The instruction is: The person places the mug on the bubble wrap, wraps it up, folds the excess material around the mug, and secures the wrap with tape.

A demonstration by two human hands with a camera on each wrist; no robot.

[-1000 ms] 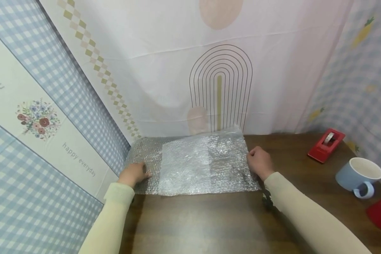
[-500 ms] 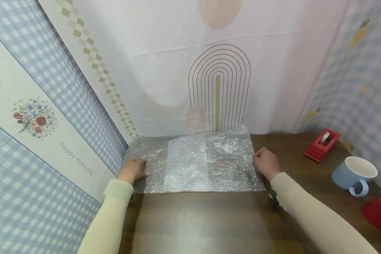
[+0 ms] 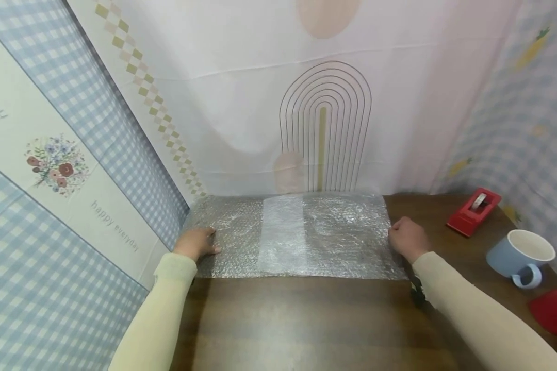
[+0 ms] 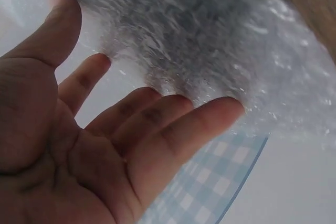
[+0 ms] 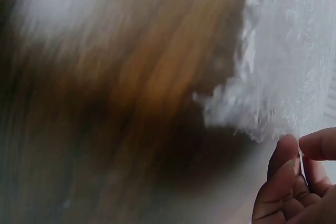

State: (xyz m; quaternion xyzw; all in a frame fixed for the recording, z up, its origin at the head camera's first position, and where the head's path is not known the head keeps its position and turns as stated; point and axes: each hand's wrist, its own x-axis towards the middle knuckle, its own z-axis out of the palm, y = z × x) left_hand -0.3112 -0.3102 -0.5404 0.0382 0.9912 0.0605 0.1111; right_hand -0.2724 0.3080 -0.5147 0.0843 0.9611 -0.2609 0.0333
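A sheet of clear bubble wrap lies across the back of the table, with a whiter, overlapping-looking band near its middle. At its right edge my right hand pinches the wrap between thumb and curled fingers; the right wrist view shows this right hand gripping the edge. My left hand rests on the sheet's left end. In the left wrist view the left hand has its fingers spread and loosely extended, their tips against the bubble wrap.
A red tape dispenser stands at the back right of the brown table. In front of it are a light blue mug and a red mug, cut by the frame. A patterned cloth hangs behind; blue checked cloth hangs at left.
My right hand has moved to the right, drawing the wrap's edge with it. The sheet is wider and flatter, and its white band narrower. The left hand has stayed at the left end.
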